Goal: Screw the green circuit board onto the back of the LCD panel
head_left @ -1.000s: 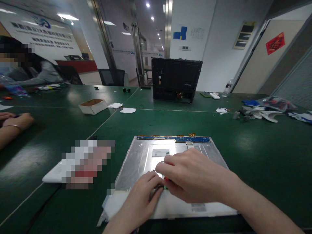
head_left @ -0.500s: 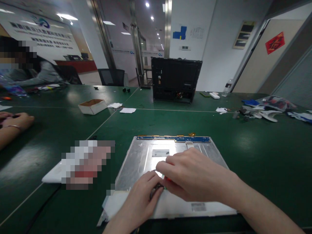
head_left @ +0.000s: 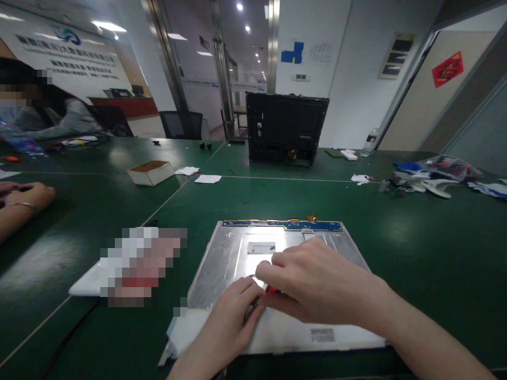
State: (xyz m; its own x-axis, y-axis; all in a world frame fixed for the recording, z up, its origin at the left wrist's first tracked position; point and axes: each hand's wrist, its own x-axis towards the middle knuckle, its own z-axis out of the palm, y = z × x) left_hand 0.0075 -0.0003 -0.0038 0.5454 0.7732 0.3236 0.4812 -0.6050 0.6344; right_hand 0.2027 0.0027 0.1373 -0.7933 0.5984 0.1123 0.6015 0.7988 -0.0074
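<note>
A silvery flat display panel (head_left: 214,264) lies face down on the table, a blue circuit strip (head_left: 317,226) along its far edge. My right hand (head_left: 312,285) is closed over the middle of the panel, around an orange-red tool handle (head_left: 273,289) that is mostly hidden by the fingers. Just left of it, my left hand (head_left: 229,316) rests on the near part of the panel, fingers closed, fingertips close to the right hand. Something dark and thin shows between the left thumb and fingers, too covered to name.
A black monitor housing (head_left: 287,126) stands at the far side of the green table (head_left: 428,253). Left lie a partly blurred white item (head_left: 85,282), an open box (head_left: 148,174) and another person's hand (head_left: 31,198). Plastic bags and parts (head_left: 435,177) are at the right.
My right hand has shifted very slightly, and more of the orange-red handle shows. My left hand stays almost in the same place, as does the panel.
</note>
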